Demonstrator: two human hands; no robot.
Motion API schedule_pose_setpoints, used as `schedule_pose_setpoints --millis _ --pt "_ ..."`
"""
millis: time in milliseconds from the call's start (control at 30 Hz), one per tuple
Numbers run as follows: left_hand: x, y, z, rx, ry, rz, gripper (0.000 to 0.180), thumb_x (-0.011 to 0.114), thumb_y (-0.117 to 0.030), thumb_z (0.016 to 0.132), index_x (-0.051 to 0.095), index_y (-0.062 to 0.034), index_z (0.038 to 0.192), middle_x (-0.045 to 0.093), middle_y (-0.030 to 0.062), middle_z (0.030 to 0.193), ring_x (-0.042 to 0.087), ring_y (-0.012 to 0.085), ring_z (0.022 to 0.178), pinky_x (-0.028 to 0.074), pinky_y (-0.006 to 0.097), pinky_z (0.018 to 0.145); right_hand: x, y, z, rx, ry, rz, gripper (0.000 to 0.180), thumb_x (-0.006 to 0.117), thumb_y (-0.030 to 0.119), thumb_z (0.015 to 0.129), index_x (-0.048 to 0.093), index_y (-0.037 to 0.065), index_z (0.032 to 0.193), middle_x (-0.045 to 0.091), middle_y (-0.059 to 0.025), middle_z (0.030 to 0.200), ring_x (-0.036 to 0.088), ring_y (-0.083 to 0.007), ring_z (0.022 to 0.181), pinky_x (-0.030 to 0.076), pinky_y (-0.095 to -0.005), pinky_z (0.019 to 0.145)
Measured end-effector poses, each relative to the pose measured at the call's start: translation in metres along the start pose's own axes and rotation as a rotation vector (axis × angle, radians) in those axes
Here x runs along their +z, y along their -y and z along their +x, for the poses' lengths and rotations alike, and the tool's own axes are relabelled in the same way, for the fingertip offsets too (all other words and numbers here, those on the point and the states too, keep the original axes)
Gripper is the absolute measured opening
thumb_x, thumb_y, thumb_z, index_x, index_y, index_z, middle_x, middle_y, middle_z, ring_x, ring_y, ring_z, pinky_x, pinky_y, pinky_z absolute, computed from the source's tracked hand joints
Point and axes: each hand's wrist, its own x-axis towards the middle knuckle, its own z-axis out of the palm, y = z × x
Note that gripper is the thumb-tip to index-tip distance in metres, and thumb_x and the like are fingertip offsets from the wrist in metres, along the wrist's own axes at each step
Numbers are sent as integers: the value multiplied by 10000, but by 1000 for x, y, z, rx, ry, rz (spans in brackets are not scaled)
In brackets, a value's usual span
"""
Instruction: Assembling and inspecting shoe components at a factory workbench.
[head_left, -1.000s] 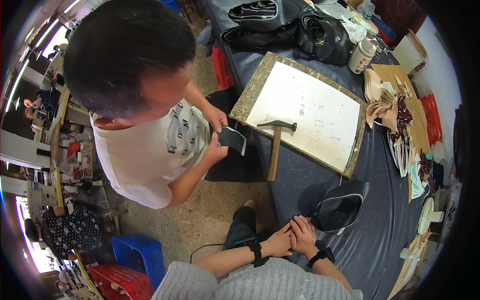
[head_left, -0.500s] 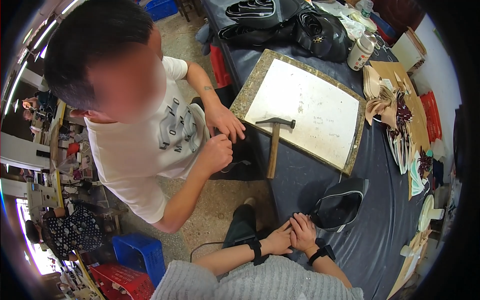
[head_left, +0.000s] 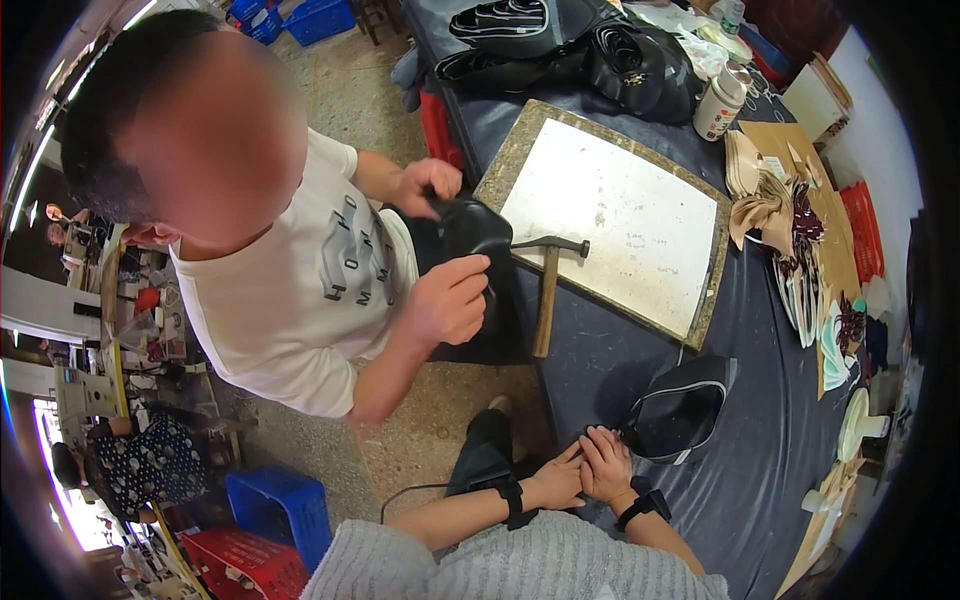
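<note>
My left hand point(head_left: 553, 482) and my right hand point(head_left: 606, 463) rest together at the near edge of the dark-covered table point(head_left: 760, 470), fingers stretched out and overlapping, holding nothing. Both wrists wear black bands. Just right of my right hand lies a black curved leather piece with a pale edge point(head_left: 685, 405); whether my fingertips touch it I cannot tell. Across from me a person in a white printed t-shirt point(head_left: 300, 300) grips another black leather piece point(head_left: 468, 232) in both hands beside the table edge.
A wooden-handled hammer point(head_left: 547, 290) lies on a stone-framed white slab point(head_left: 610, 210). Black bags point(head_left: 640, 70) and a white can point(head_left: 718, 103) stand at the far end. Stacks of tan and patterned cut pieces point(head_left: 790, 230) line the right side. Blue point(head_left: 280, 500) and red point(head_left: 240, 565) crates sit on the floor.
The person opposite has straightened up and turned the black leather piece in both hands, bringing it closer to the slab. My own hands have stayed clasped in place.
</note>
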Motion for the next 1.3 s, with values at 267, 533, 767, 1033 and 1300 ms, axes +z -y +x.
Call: schedule_pose_setpoints --millis 267,533,767,1033,1300 --pt "2 2 2 3 -1 -39 640 635 -473 828 559 -39 1293 504 138 1376 212 313 1434 -46 500 1186 1 -2 0 3 -2 7 395 596 215 775 649 68 1137 594 -115 1238 548 -305 1176 435 -469 1011" --pt "2 1 1 -12 -13 -19 598 630 -468 829 605 -37 1243 515 132 1363 229 314 1427 -27 501 1187 1 -1 0 0 3 18 396 595 209 777 644 69 1144 593 -112 1238 549 -303 1176 436 -467 1011" --pt "-2 1 1 -3 11 -22 603 592 -497 846 587 -62 1264 497 146 1375 223 338 1425 -16 515 1178 5 -4 -4 17 7 58 424 585 218 757 639 70 1151 579 -122 1256 534 -333 1185 409 -497 1010" --pt "-4 0 -1 -4 0 17 610 592 -498 843 587 -60 1268 511 144 1364 242 341 1417 -8 514 1179 7 -4 -3 8 -5 59 412 585 209 756 641 64 1138 584 -124 1242 537 -336 1177 417 -498 1000" --pt "1 1 -1 22 -71 33 597 583 -505 849 599 -63 1250 527 136 1346 253 338 1412 -8 518 1180 5 -3 -2 9 0 59 407 585 212 760 641 61 1134 587 -134 1234 539 -342 1170 418 -503 999"
